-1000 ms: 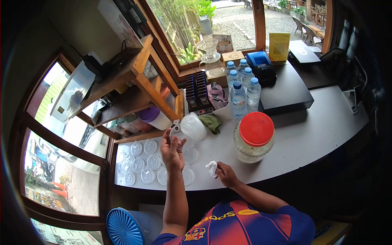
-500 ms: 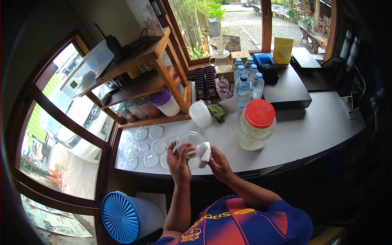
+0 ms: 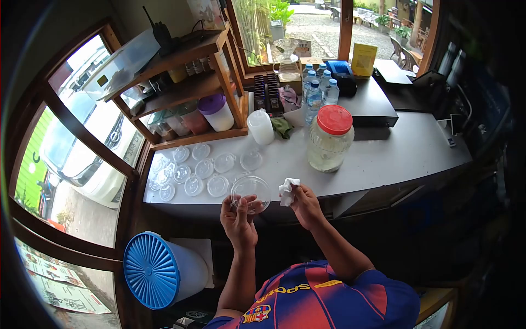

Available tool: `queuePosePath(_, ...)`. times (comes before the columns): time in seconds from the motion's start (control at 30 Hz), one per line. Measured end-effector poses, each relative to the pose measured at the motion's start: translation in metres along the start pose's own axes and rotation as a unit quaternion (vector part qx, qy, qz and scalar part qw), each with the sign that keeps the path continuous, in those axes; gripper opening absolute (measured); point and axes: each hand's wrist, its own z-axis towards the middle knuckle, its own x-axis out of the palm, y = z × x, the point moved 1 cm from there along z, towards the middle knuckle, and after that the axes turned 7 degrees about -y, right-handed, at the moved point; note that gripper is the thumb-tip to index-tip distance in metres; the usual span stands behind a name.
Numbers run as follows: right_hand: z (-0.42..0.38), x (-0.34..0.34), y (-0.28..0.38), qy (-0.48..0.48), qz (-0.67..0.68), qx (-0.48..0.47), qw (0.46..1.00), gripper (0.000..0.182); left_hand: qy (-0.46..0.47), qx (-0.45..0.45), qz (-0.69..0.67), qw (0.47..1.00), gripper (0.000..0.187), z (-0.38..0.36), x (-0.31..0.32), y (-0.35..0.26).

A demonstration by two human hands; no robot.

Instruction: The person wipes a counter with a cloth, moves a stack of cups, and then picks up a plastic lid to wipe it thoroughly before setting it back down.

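Note:
Near the counter's front edge, my left hand grips a round clear plastic lid by its lower rim. My right hand pinches a crumpled white tissue, held just right of the lid and apart from it. Several more clear lids lie spread over the left part of the white counter. A large glass jar with a red cap stands on the counter beyond my right hand.
Behind the lids stand a white plastic jug, a green cloth and several water bottles. A wooden shelf is at the back left. A blue-lidded bin stands below the counter at left.
My right hand has moved away from the lid with the tissue, leaving a gap. My left hand still holds the lid, now nearer the counter's front edge. The camera view has shifted.

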Motion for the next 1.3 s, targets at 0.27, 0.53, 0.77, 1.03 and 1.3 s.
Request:
queuePosePath(0.27, -0.063, 0.025, 0.024, 0.075, -0.115, -0.017, 0.990, 0.024, 0.068, -0.042, 0.026, 0.996, 0.019, -0.044, -0.005, 0.015)
queuePosePath(0.53, -0.078, 0.059, 0.014, 0.053, -0.205, -0.087, 0.973, 0.021, 0.034, 0.009, -0.008, 0.999, 0.020, -0.054, -0.009, -0.007)
queuePosePath(0.77, -0.073, 0.039, -0.060, 0.063, -0.104, 0.054, 0.991, 0.025, 0.043, 0.043, -0.065, 0.996, 0.017, -0.030, -0.019, -0.025)
queuePosePath(1.03, -0.014, 0.063, 0.017, 0.056, 0.035, 0.047, 0.997, 0.030, 0.059, -0.021, -0.035, 0.997, 0.014, 0.007, -0.028, -0.006)
queuePosePath(1.3, 0.015, 0.060, 0.034, 0.100, 0.084, 0.019, 0.991, 0.025, 0.042, -0.012, -0.015, 0.999, 0.016, 0.051, -0.006, 0.019)
